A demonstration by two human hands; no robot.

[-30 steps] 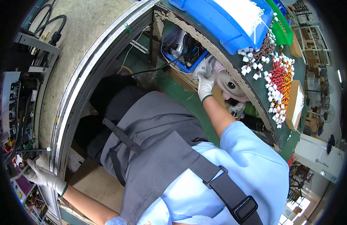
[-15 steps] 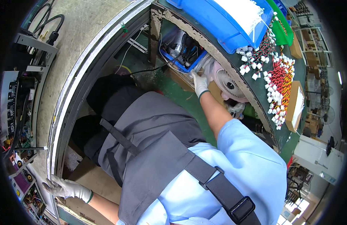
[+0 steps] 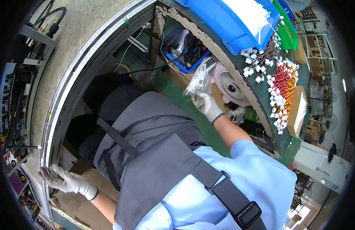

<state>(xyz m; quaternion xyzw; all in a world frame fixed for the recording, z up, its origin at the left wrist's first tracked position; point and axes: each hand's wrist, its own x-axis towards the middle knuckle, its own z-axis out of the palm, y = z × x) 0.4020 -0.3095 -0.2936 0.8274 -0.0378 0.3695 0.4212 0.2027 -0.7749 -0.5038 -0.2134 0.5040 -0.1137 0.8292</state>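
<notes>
A clear plastic bag (image 3: 201, 76) with white labels hangs from my gloved right hand (image 3: 206, 106), whose fingers are closed on its lower end. Just beyond the bag stands a blue bin (image 3: 189, 70) of cables and small parts, under the right-hand table. A pink fan (image 3: 230, 87) is close by on the bag's right. My left hand (image 3: 68, 181), also in a white glove, has its fingers spread beside the metal edge of the left workbench (image 3: 75, 63) and holds nothing.
On the right-hand table (image 3: 290, 147) sit a large blue bin (image 3: 233, 28), a green bin (image 3: 288, 28) and bundles of coloured wires (image 3: 284, 90) with white connectors. A black cable (image 3: 154, 69) crosses the gap under the table. Electronic equipment (image 3: 14, 115) stands at the far left.
My right hand has drawn back toward me from beside the blue bin, bringing the labelled plastic bag out into view. My left hand has shifted slightly off the bench edge.
</notes>
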